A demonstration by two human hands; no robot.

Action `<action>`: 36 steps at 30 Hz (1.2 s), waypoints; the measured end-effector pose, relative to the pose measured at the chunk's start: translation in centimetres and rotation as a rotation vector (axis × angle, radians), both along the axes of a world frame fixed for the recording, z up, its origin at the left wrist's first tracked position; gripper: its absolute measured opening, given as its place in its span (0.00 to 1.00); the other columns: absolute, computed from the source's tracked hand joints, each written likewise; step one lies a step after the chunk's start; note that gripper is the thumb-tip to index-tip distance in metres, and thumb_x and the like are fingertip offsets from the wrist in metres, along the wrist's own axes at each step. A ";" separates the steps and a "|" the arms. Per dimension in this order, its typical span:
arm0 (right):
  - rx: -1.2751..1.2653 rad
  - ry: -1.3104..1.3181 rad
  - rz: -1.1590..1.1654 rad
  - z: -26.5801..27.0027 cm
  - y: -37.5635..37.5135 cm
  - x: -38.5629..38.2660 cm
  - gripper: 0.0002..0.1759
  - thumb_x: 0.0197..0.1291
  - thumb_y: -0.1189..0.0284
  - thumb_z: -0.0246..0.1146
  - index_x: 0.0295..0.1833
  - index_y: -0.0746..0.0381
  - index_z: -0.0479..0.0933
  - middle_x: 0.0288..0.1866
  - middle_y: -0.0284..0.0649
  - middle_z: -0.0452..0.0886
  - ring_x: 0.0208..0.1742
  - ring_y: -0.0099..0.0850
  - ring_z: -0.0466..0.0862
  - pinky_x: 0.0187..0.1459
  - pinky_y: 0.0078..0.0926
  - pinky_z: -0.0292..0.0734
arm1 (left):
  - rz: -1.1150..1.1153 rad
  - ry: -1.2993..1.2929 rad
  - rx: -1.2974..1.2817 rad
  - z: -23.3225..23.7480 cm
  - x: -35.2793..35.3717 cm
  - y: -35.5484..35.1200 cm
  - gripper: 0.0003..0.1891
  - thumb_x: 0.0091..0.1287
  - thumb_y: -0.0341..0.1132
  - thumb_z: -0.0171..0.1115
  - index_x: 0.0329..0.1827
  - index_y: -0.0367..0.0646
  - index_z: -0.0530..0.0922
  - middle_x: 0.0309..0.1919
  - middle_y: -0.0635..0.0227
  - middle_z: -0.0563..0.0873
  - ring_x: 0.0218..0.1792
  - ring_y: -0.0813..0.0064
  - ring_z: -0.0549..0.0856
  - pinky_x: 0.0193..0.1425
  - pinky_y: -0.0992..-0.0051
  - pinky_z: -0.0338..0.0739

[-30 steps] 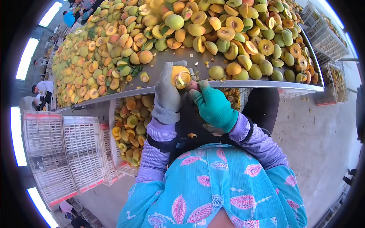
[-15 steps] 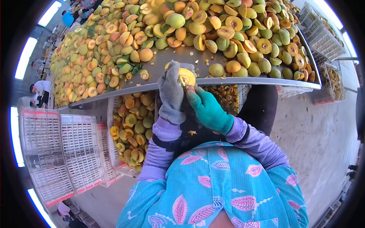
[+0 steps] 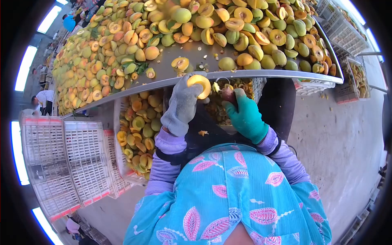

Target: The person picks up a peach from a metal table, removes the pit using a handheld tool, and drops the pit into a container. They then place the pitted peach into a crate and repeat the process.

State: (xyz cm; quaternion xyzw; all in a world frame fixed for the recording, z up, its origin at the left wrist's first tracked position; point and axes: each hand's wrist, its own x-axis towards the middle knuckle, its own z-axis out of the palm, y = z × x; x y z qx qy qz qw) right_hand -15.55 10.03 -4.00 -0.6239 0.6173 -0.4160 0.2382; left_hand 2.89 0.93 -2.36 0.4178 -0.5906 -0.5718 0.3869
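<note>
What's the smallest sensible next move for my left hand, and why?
I'd lower the peach half from your left hand into the crate of cut fruit below the table edge. Its middle looks hollowed out, the loop tool in your right hand is clear of it, and that crate seems to hold similar pieces.

Our left hand (image 3: 179,105), in a grey glove, is raised with its fingers bent into a closed grip. Apart from it, our right hand (image 3: 246,118), gloved in green, closes thumb and fingers. Our forearms (image 3: 165,165) angle forward in striped purple sleeves.
</note>
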 end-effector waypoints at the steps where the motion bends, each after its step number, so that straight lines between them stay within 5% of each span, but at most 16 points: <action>1: -0.052 0.081 -0.046 0.7 0.1 0.7 0.13 0.64 0.68 0.65 0.45 0.62 0.71 0.33 0.51 0.83 0.33 0.54 0.84 0.30 0.44 0.79 | -0.033 -0.154 -0.082 0.1 0.1 0.6 0.16 0.74 0.34 0.50 0.57 0.33 0.76 0.46 0.60 0.83 0.39 0.69 0.86 0.40 0.76 0.81; 3: -0.154 0.055 -0.028 1.3 0.0 1.4 0.11 0.64 0.69 0.65 0.44 0.61 0.70 0.34 0.49 0.83 0.34 0.52 0.85 0.29 0.45 0.79 | -0.051 -0.426 -0.332 1.6 -0.2 1.9 0.16 0.70 0.32 0.52 0.56 0.34 0.76 0.43 0.60 0.83 0.39 0.69 0.85 0.40 0.76 0.81; 8: -0.237 0.179 -0.046 -1.1 0.1 2.4 0.10 0.65 0.69 0.63 0.44 0.61 0.70 0.32 0.50 0.83 0.32 0.52 0.84 0.28 0.46 0.78 | 0.087 -0.002 0.174 2.6 -0.7 3.6 0.17 0.65 0.34 0.56 0.54 0.34 0.76 0.40 0.58 0.83 0.36 0.69 0.85 0.38 0.77 0.79; 11: 0.128 0.237 -0.019 -6.1 -0.4 0.3 0.11 0.65 0.70 0.64 0.47 0.63 0.73 0.32 0.51 0.84 0.34 0.53 0.85 0.32 0.48 0.79 | 0.218 0.101 0.360 5.5 1.0 6.4 0.19 0.64 0.36 0.59 0.54 0.34 0.76 0.38 0.58 0.84 0.34 0.71 0.85 0.35 0.78 0.78; 13: 0.256 0.189 -0.076 -6.7 0.6 -1.0 0.11 0.65 0.68 0.64 0.41 0.65 0.75 0.31 0.54 0.83 0.35 0.55 0.85 0.33 0.49 0.79 | 0.336 -0.132 0.162 5.2 6.9 7.1 0.19 0.64 0.37 0.59 0.54 0.34 0.77 0.38 0.59 0.84 0.33 0.73 0.85 0.33 0.76 0.79; 15: 0.250 0.094 -0.038 -7.3 0.9 -2.1 0.13 0.63 0.67 0.66 0.43 0.65 0.74 0.33 0.55 0.83 0.37 0.56 0.84 0.34 0.48 0.78 | 0.073 -1.076 -0.184 0.1 16.2 5.2 0.19 0.65 0.40 0.59 0.54 0.36 0.78 0.37 0.61 0.84 0.34 0.73 0.85 0.37 0.71 0.80; 20: 0.207 0.110 0.040 -1.5 0.5 -1.6 0.14 0.61 0.69 0.67 0.46 0.64 0.73 0.37 0.52 0.85 0.40 0.54 0.85 0.38 0.46 0.80 | 0.241 -1.264 -0.382 5.7 7.8 -4.4 0.20 0.65 0.45 0.62 0.55 0.42 0.79 0.43 0.48 0.86 0.45 0.52 0.86 0.52 0.61 0.79; 22: 0.059 0.048 0.061 -1.2 0.1 -1.2 0.13 0.62 0.70 0.66 0.48 0.62 0.72 0.39 0.49 0.85 0.41 0.54 0.85 0.38 0.45 0.80 | 0.311 -1.274 -0.551 1.8 2.8 -8.9 0.20 0.65 0.44 0.63 0.55 0.42 0.79 0.47 0.44 0.85 0.47 0.45 0.83 0.52 0.58 0.79; 25: -0.076 -0.042 0.008 1.2 -2.0 -0.4 0.13 0.64 0.68 0.65 0.48 0.61 0.71 0.39 0.49 0.84 0.41 0.54 0.84 0.37 0.46 0.79 | -0.033 -1.275 -0.741 0.2 0.0 -12.1 0.22 0.66 0.47 0.62 0.57 0.41 0.79 0.46 0.50 0.87 0.45 0.54 0.87 0.49 0.63 0.81; 28: -0.217 -0.046 0.030 1.8 -5.1 1.0 0.12 0.68 0.66 0.63 0.45 0.62 0.71 0.28 0.51 0.81 0.33 0.55 0.83 0.31 0.49 0.77 | 0.069 -0.662 -0.405 1.8 0.5 -10.1 0.21 0.69 0.43 0.62 0.58 0.38 0.78 0.43 0.57 0.88 0.43 0.66 0.87 0.47 0.71 0.81; 30: -0.233 -0.017 0.072 2.0 -6.4 2.3 0.13 0.70 0.64 0.60 0.43 0.63 0.70 0.22 0.53 0.79 0.27 0.55 0.82 0.26 0.51 0.75 | 0.139 -0.587 -0.705 -0.1 1.3 -8.2 0.19 0.69 0.38 0.63 0.59 0.37 0.77 0.42 0.60 0.88 0.42 0.72 0.86 0.47 0.75 0.81; 32: -0.147 -0.032 0.106 2.3 -5.9 2.9 0.13 0.71 0.63 0.58 0.44 0.63 0.70 0.23 0.53 0.80 0.28 0.55 0.83 0.26 0.52 0.75 | 0.165 -0.356 -0.594 -0.1 0.7 -5.5 0.16 0.71 0.35 0.60 0.58 0.36 0.77 0.43 0.59 0.87 0.42 0.72 0.86 0.47 0.74 0.81; 33: -0.102 -0.034 0.119 2.6 -5.5 3.0 0.14 0.72 0.63 0.58 0.45 0.64 0.70 0.24 0.53 0.80 0.28 0.55 0.83 0.27 0.52 0.75 | 0.152 -0.162 -0.334 1.7 -0.6 -3.9 0.14 0.73 0.34 0.57 0.56 0.34 0.77 0.44 0.57 0.87 0.43 0.69 0.86 0.49 0.72 0.81; 36: -0.055 -0.018 0.114 3.4 -4.4 2.5 0.15 0.73 0.62 0.56 0.47 0.64 0.70 0.26 0.54 0.81 0.29 0.56 0.83 0.28 0.52 0.76 | 0.154 -0.084 -0.268 3.4 -2.1 -1.9 0.12 0.73 0.30 0.55 0.56 0.36 0.77 0.42 0.59 0.87 0.42 0.71 0.86 0.46 0.74 0.82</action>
